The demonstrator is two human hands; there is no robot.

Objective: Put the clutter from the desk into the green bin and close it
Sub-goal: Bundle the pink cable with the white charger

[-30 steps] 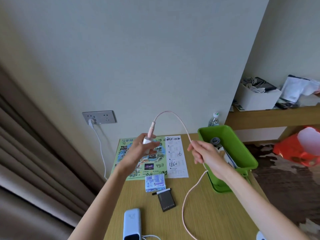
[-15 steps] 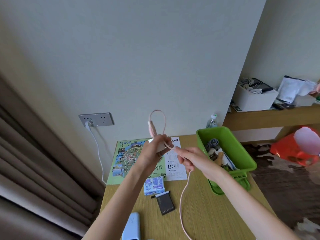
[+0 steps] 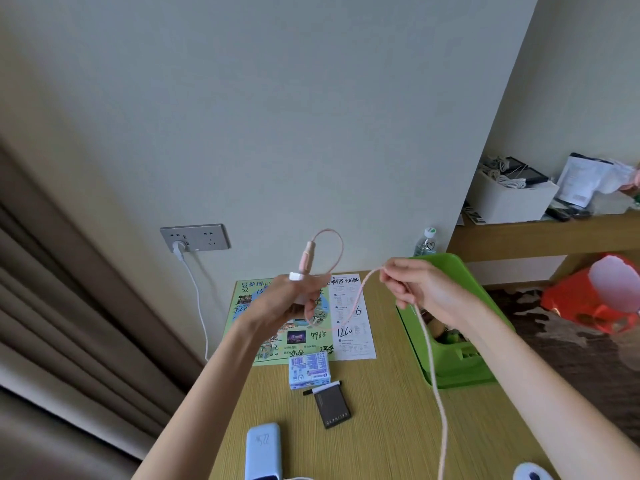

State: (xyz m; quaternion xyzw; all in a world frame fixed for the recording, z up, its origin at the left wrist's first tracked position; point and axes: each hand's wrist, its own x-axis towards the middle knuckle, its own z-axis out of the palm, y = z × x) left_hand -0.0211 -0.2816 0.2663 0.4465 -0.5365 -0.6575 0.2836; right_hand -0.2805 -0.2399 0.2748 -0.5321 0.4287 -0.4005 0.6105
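**Both hands raised over the desk, winding a pink cable**

The left hand (image 3: 287, 303) is held up above the printed map sheet (image 3: 277, 341), forearm rising from the lower left, wrist bent so the back of the hand faces the camera. Its fingers are curled closed around a small white charger plug (image 3: 296, 277) and around the start of the pink cable (image 3: 431, 358). The cable's pink connector stands up out of the fist and a small loop arcs above it before dropping back behind the fingers.

The right hand (image 3: 426, 292) is lifted level with the left, well apart from it, forearm coming in from the lower right. Thumb and fingertips pinch the cable; from the pinch one stretch sags leftward to the left hand, and the other falls straight down past the desk's (image 3: 381, 427) front edge and out of view.

The green bin (image 3: 460, 362) sits on the right side of the desk, partly hidden behind the right hand and wrist, open, with items inside. On the desk lie a blue tissue packet (image 3: 309, 370), a dark flat pack (image 3: 332, 405) just below it, and a light-blue power bank (image 3: 263, 452) at the near edge.
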